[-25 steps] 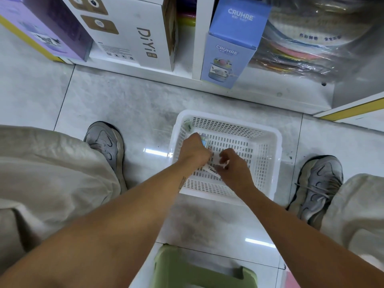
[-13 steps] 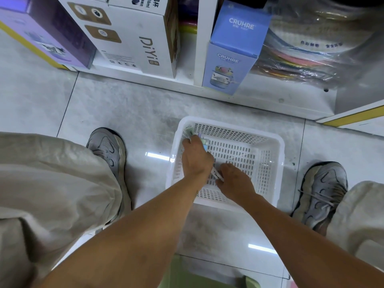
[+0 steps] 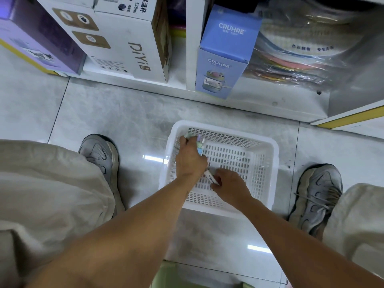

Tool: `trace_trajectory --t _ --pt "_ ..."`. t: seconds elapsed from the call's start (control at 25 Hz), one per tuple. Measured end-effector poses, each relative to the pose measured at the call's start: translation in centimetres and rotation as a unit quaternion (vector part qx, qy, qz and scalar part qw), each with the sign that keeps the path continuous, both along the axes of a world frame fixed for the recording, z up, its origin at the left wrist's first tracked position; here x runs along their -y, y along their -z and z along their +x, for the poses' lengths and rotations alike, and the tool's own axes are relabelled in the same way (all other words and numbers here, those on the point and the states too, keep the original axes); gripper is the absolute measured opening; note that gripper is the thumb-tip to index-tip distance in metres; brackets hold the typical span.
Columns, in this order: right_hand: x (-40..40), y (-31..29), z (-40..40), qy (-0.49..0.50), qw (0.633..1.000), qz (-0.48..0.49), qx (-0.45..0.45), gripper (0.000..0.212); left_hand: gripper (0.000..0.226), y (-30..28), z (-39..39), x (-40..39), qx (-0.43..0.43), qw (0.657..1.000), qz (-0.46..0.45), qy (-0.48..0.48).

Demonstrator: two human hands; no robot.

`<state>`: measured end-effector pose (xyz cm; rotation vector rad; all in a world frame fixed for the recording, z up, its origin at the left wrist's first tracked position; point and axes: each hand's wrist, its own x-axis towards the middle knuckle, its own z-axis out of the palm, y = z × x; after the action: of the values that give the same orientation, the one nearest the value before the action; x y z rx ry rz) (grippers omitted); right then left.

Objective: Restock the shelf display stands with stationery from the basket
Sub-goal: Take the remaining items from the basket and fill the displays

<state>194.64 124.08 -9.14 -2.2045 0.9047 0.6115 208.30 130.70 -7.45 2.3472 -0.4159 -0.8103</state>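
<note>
You stand on pale grey marbled floor tiles [image 3: 128, 113] with dark grout lines, where ceiling light shows as bright streaks. Ahead of you runs a white bottom shelf [image 3: 259, 100], split by 1 white upright divider [image 3: 192, 48], and a yellow-edged shelf [image 3: 353, 116] juts in at right.

A single wide-angle head view looks steeply down past both forearms onto the tiled floor [image 3: 108, 113]. It faces the bottom shelf [image 3: 249, 100] along the upper edge, with the white basket [image 3: 272, 163] near centre, at arm's length.
</note>
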Motion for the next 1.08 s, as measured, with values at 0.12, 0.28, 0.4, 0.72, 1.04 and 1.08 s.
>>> trace_trajectory --t 0.12,0.28,0.4,0.72,1.04,1.08 --pt "2.1 -2.2 0.7 0.141 0.984 0.112 0.015 0.022 0.053 -1.1 0.5 -0.5 -0.051 0.998 -0.019 -0.010" --pt "5.6 -8.3 0.8 0.273 0.934 0.199 0.114 0.010 0.038 -5.6 1.6 -1.0 -0.155 0.986 -0.062 0.014" --pt "8.0 -13.8 0.7 0.276 0.916 0.224 0.183 0.019 0.032 -10.9 2.5 -0.4 -0.154 0.979 -0.118 0.059" --pt "12.1 -29.9 2.4 0.214 0.906 0.120 0.344 0.013 0.024 -27.2 4.8 2.5 -0.069 0.961 -0.150 0.221" --pt "13.2 -46.1 5.5 0.137 0.855 -0.002 0.501 0.016 0.021 -41.2 8.0 2.0 -0.032 0.958 -0.222 0.180" --pt "13.0 -47.1 6.2 0.128 0.851 -0.017 0.509 0.015 0.023 -42.1 8.6 2.1 -0.038 0.960 -0.233 0.151"
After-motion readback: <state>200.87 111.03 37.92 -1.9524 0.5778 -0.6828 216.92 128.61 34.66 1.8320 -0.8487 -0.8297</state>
